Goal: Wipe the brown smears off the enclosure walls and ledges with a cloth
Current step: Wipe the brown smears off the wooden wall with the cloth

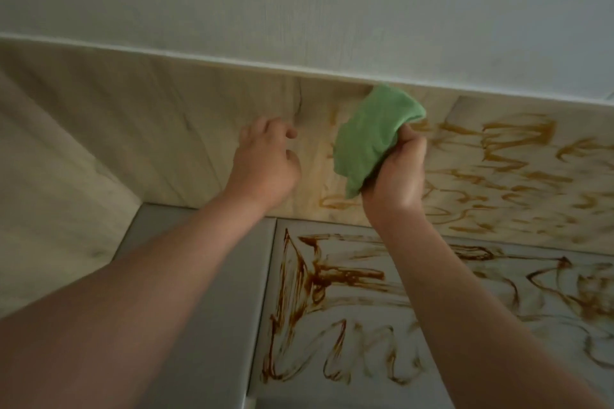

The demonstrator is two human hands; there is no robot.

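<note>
Against wall (199, 129) | cloth (372, 139) upright, top at ledge (232, 58) | right hand (397, 176) grips it | left hand (265, 163) slack, empty

Green cloth (372, 139) is gripped bunched in right hand (397, 176), pressed to pale wall (186, 129) just under white upper panel (299, 10); left hand (265, 163) is held near wall, fingers loosely curled, nothing gripped; brown smears (518, 149) are spread over wall right of cloth and on ledge (349, 309) below.

Cloth (375, 139) in right hand (397, 179), against back wall (186, 129) near its top edge. Left hand (265, 163) just left of it. Smears (518, 139) on wall rightward and on ledge (352, 309) below.
</note>
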